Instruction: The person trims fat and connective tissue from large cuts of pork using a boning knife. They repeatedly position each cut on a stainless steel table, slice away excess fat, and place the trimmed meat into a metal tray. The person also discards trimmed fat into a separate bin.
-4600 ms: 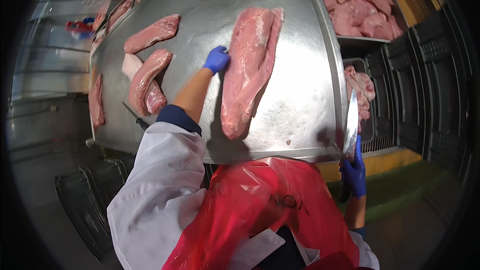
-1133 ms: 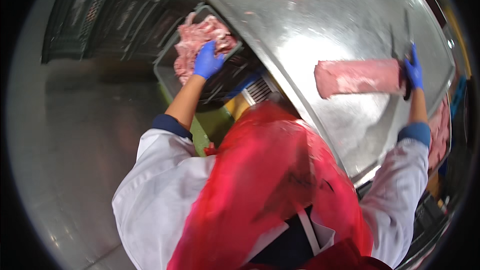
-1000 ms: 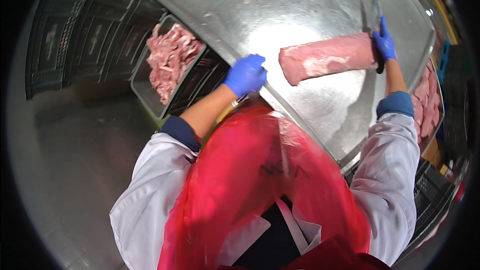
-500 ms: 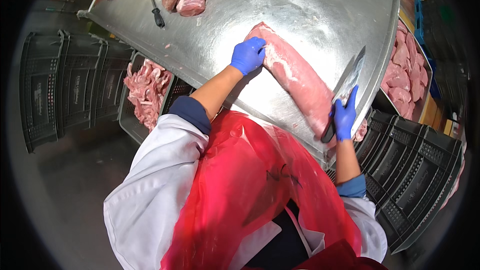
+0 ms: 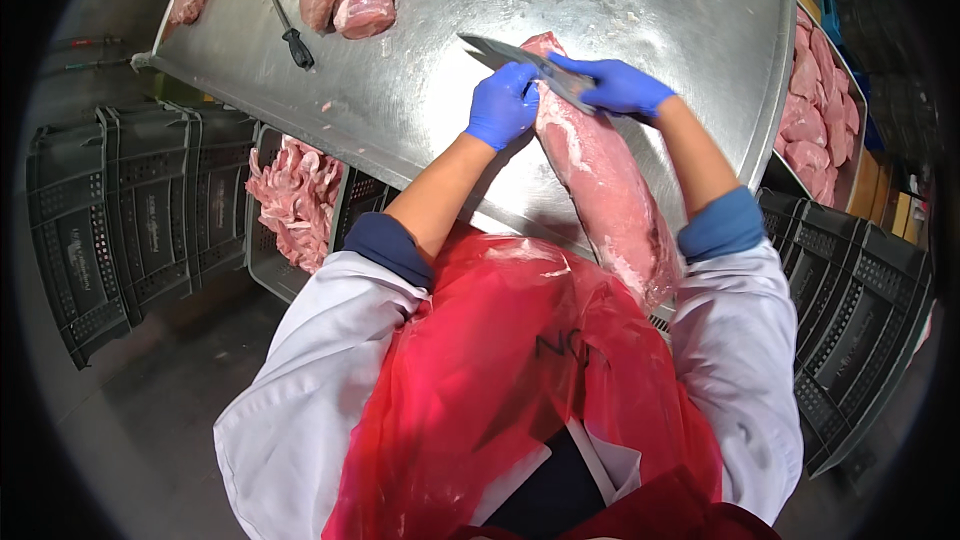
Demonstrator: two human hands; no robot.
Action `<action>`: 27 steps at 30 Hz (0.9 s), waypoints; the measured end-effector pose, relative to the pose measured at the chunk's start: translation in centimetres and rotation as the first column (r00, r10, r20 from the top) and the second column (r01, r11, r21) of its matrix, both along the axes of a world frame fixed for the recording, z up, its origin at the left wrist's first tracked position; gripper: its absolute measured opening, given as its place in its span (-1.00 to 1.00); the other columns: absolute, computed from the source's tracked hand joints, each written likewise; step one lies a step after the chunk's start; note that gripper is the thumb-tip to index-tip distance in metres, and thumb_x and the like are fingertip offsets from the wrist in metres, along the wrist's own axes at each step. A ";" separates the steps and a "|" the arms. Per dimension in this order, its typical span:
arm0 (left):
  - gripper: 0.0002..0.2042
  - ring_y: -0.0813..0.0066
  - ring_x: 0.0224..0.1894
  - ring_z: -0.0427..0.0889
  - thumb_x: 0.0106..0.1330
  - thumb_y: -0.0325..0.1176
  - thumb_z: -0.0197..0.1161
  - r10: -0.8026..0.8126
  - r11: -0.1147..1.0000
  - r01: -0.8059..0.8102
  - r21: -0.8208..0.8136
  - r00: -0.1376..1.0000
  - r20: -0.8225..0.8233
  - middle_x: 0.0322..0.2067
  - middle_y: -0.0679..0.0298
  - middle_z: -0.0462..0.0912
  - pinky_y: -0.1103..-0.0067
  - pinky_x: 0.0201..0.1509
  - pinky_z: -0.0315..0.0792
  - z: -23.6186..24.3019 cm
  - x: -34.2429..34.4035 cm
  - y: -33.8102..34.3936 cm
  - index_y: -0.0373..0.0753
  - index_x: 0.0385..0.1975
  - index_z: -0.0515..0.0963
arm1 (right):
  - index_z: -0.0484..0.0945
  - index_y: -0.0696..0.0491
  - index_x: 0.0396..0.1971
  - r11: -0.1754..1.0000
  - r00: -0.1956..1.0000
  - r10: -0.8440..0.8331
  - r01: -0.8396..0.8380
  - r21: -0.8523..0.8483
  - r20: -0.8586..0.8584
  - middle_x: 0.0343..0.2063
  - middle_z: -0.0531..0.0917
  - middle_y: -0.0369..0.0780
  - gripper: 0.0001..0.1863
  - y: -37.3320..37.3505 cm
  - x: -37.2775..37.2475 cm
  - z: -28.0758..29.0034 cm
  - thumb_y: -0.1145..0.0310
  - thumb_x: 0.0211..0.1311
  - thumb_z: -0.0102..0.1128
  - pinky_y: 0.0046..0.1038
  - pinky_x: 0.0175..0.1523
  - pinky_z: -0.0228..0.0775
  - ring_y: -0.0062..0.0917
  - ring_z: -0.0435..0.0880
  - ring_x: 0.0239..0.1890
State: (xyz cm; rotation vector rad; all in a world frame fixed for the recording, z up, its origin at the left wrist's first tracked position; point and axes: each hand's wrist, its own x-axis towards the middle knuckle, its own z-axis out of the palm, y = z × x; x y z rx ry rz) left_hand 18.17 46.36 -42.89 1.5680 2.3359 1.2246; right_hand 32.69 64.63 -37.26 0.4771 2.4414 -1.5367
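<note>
A long pink piece of meat lies on the steel table, its near end reaching the front edge. My blue-gloved left hand grips the left side of its far end, fingers curled against it. My blue-gloved right hand holds a large knife crosswise above that end, blade pointing left, close to my left fingers. Whether the blade touches the meat I cannot tell.
Several other meat pieces and a black-handled rod tool lie farther left on the table. Trimmings fill a tub at the left front; slices fill a container at the right. Dark plastic crates stand on both sides.
Since half a second ago my right hand has swung the knife from the meat's near right end up and leftward over its far end. The meat's near end sits slightly lower in view.
</note>
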 end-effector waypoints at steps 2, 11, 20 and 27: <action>-0.88 0.08 -0.36 0.64 0.24 -0.33 0.21 0.022 0.999 -0.019 -0.033 0.997 0.070 -0.39 0.13 0.61 0.31 -0.24 0.55 0.2 -0.4 -0.6 -0.14 -0.27 0.58 | 0.30 -0.47 0.40 0.985 0.939 0.090 -0.033 -0.172 0.332 -0.42 0.59 -0.34 -0.18 2.0 2.5 3.2 0.55 0.13 0.09 -0.61 -0.36 0.37 -0.73 0.44 -0.52; -0.91 0.05 -0.32 0.63 0.23 -0.36 0.18 -0.043 0.999 0.042 0.018 0.997 0.068 -0.38 0.12 0.60 0.28 -0.22 0.54 1.1 -1.1 -0.4 -0.13 -0.31 0.57 | 0.27 -0.48 0.41 0.972 0.906 0.227 -0.232 -0.030 0.356 -0.52 0.52 -0.36 -0.16 1.6 -1.2 2.9 0.54 0.12 0.09 -0.56 -0.34 0.38 -0.70 0.43 -0.51; -0.88 0.15 -0.35 0.65 0.22 -0.39 0.24 -0.098 0.993 0.098 0.068 0.995 -0.004 -0.36 0.14 0.63 0.38 -0.24 0.55 1.9 -1.3 -1.2 -0.19 -0.26 0.59 | 0.28 -0.49 0.40 0.970 0.910 0.243 -0.223 -0.095 0.335 -0.44 0.54 -0.32 -0.20 -0.8 -1.7 2.4 0.54 0.19 0.08 -0.58 -0.27 0.41 -0.70 0.46 -0.43; -0.95 0.06 -0.34 0.63 0.20 -0.41 0.19 -0.016 0.990 0.002 0.142 0.995 0.095 -0.40 0.10 0.59 0.30 -0.25 0.53 2.8 -1.5 -2.7 -0.18 -0.38 0.56 | 0.29 -0.52 0.39 0.955 0.833 0.289 -0.213 -0.209 0.472 -0.53 0.56 -0.35 -0.18 2.9 3.7 5.8 0.56 0.17 0.10 -0.58 -0.43 0.38 -0.73 0.42 -0.56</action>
